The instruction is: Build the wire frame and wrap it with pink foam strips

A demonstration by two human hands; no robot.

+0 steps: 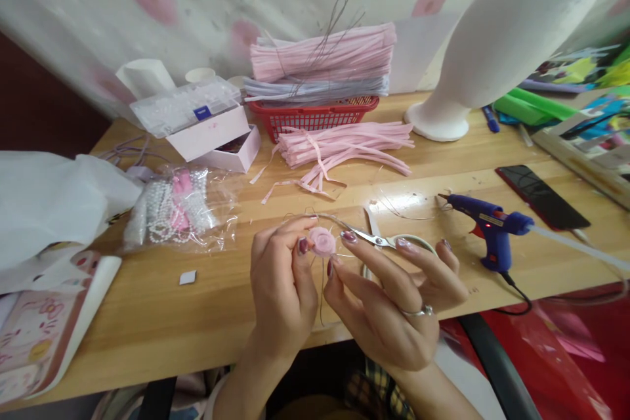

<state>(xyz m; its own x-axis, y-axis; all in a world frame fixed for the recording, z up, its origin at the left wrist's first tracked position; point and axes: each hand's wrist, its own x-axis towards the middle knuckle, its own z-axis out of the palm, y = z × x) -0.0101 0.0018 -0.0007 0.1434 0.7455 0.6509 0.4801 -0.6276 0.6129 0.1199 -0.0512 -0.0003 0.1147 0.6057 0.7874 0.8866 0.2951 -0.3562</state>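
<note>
Well, left hand [281,272] pinches a pink rosette [323,242]

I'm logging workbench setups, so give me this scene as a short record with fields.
Left hand: left hand pinches a pink coil at its edge
Right hand: right hand, fingers at the coil's lower edge; exact grip unclear
Near hands: scissors on the table, partly hidden by the right hand
Right side: blue glue gun, red light showing; dark phone beyond it
Behind: tied pink strips before a red basket
Left side: clear bag of beads
</note>
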